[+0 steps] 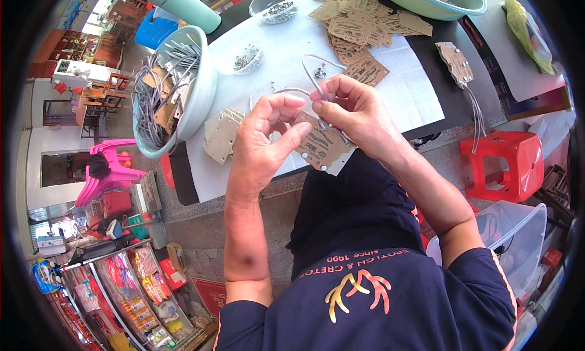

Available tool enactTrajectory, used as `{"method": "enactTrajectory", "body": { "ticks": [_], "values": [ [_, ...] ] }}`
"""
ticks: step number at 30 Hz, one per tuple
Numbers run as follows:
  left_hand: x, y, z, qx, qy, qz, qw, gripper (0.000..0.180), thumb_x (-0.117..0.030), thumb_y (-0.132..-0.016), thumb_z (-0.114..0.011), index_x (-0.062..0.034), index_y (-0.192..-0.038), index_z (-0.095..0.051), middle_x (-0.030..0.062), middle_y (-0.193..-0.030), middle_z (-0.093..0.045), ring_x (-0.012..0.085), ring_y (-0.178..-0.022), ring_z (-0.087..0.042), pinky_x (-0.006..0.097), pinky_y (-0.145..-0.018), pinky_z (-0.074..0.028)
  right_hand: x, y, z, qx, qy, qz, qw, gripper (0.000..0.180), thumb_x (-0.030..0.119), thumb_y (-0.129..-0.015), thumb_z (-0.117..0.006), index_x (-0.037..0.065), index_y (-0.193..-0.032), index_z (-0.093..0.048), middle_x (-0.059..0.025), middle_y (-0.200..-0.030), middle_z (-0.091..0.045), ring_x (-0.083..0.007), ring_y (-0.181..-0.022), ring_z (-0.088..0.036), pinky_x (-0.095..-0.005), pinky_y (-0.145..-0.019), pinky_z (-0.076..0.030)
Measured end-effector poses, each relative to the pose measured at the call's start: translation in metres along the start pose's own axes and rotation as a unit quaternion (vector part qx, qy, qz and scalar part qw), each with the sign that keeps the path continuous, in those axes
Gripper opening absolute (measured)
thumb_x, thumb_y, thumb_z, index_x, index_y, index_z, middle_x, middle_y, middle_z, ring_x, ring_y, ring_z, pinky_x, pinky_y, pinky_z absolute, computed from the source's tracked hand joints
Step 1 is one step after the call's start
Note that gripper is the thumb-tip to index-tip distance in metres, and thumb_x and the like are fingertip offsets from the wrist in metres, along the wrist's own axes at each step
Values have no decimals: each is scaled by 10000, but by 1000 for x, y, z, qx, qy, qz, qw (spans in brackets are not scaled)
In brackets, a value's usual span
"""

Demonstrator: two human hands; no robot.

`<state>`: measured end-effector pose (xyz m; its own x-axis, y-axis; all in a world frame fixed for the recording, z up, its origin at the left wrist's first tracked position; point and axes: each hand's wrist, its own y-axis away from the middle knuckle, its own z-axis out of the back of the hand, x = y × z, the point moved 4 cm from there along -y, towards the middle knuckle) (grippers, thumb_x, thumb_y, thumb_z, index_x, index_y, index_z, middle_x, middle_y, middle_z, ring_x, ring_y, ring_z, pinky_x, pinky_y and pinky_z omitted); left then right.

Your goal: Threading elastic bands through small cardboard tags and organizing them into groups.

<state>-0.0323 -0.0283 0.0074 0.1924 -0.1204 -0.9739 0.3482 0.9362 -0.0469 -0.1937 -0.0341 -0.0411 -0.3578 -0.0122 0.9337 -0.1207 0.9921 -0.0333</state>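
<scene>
Fingers of the left hand point(263, 134) curled, thumb and forefinger pinching the left edge of a small tan card tag point(318, 145). Fingers of the right hand point(356, 110) bunched together, pinching a thin grey wire loop point(306, 75) right at the tag's upper edge. Held above the lap, just at the near rim of the white table sheet point(280, 52).

Tag itself: flat, pale brown cardboard, roughly rectangular, dark print across its face, small round holes near the lower edge, a white backing showing under its lower right corner. Wire arching up from the fingertips in a narrow curve.

Just beyond the left hand, a small stack of the same tags point(220, 134) lying on the sheet. Further left, a pale green bowl point(204, 89) crammed with finished tags and grey wires. Beyond the hands, two clear dishes point(245, 51) holding small metal bits, and a loose spread of unstrung tags point(356, 25). At the far edge, a second green basin point(451, 7). Off to the right, beside the table, a red plastic stool point(509, 162).
</scene>
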Motion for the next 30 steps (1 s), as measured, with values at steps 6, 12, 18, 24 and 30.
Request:
{"method": "enactTrajectory", "body": {
  "ticks": [6,12,18,24,30],
  "values": [
    [3,-2,-13,-3,93,-1,996,355,26,-845,-687,-4,-1143,-497,83,-1043,-636,110,-970,-611,253,-810,-505,-2,0,-1,21,40,14,999,153,134,-874,-695,13,-958,-653,57,-706,-568,12,-655,-462,-187,-549,-367],
    [1,-1,-13,-21,122,17,992,352,43,-856,-664,-19,-1138,-462,83,-1021,-631,107,-955,-611,244,-816,-505,6,-2,-2,30,44,12,999,210,199,-896,-689,16,-998,-674,42,-722,-590,-8,-647,-473,-203,-544,-379],
    [4,-3,-10,-19,154,38,987,359,45,-850,-663,-24,-1138,-459,59,-937,-625,85,-862,-596,232,-772,-489,27,-10,-6,67,54,28,996,262,247,-917,-669,-1,-1002,-681,38,-756,-604,-20,-701,-506,-202,-594,-419],
    [4,-1,-7,16,146,57,988,377,17,-834,-673,-33,-1145,-467,48,-917,-618,84,-854,-582,229,-784,-461,57,-25,-1,29,89,78,993,313,291,-947,-630,24,-1101,-684,15,-818,-654,-13,-640,-474,-167,-568,-381],
    [-1,-1,-6,63,121,50,989,361,12,-829,-687,-15,-1131,-490,44,-936,-615,73,-861,-585,219,-777,-471,112,-39,11,-30,33,165,985,277,266,-979,-578,31,-1078,-687,22,-814,-641,-4,-605,-491,-157,-524,-391]
  ]
}}
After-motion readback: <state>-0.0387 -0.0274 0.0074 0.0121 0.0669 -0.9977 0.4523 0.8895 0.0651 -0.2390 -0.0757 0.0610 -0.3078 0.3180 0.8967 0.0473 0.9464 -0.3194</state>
